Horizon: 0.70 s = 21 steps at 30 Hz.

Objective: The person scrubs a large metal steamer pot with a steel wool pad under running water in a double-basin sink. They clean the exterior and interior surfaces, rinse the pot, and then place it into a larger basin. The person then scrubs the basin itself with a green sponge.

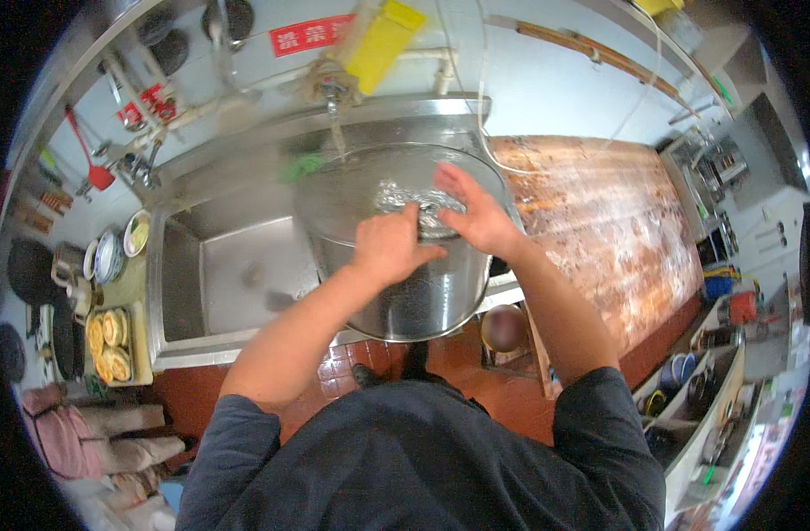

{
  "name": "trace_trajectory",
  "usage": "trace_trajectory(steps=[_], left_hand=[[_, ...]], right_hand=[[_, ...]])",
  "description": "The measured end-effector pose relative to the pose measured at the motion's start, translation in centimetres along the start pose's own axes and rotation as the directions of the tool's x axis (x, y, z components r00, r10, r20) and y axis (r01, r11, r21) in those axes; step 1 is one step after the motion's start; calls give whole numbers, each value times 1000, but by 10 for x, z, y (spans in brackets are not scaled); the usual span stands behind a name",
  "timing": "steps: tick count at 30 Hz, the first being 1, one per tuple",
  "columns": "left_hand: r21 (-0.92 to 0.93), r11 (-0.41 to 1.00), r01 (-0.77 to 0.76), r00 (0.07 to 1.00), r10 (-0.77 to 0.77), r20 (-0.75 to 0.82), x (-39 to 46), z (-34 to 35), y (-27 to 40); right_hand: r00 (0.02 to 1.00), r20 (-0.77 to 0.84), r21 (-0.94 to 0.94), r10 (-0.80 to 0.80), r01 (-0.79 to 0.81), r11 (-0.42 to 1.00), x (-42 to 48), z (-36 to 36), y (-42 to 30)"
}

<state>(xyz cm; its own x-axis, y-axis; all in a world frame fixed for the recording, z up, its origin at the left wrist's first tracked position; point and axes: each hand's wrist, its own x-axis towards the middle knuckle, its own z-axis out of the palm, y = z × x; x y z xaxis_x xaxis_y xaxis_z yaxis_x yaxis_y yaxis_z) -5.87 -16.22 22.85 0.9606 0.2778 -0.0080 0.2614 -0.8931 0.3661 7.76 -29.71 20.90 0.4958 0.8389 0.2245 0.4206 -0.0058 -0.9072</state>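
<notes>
A large stainless-steel pot (438, 292) stands at the sink's right end, with water inside its rim. Over its near side is my left hand (388, 247), back up, thumb pointing right; its other fingers are mostly hidden, so whether they hold anything is unclear. My right hand (474, 216) is just right of it, palm turned inward and fingers apart, with nothing seen in it. Rippled water shows behind and between the hands. Behind the pot, a tap (332, 86) lets a stream run down at the pot's far left side. A blurred green thing (304, 167) lies beside the rim.
A steel sink basin (252, 279) is left of the pot, with flatbreads on a tray (139, 358) beyond. At right is a floury wooden worktop (604, 245). A bucket-like container (504, 328) sits below. Another person's pink clothing (63, 438) shows at lower left.
</notes>
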Motion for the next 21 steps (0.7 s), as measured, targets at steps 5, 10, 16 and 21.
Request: trace_trajectory(steps=[5, 10, 16, 21], left_hand=[[76, 997, -32, 999, 30, 24, 20, 1, -16], [94, 994, -51, 998, 53, -18, 39, 6, -31], [66, 998, -9, 999, 7, 34, 54, 8, -37], [9, 998, 66, 996, -66, 61, 76, 2, -64]], right_hand=[[819, -349, 116, 455, -445, 888, -106, -28, 57], [703, 239, 169, 670, -710, 684, -243, 14, 171], [798, 267, 943, 541, -331, 22, -225, 121, 256], [721, 156, 980, 675, -198, -15, -185, 128, 170]])
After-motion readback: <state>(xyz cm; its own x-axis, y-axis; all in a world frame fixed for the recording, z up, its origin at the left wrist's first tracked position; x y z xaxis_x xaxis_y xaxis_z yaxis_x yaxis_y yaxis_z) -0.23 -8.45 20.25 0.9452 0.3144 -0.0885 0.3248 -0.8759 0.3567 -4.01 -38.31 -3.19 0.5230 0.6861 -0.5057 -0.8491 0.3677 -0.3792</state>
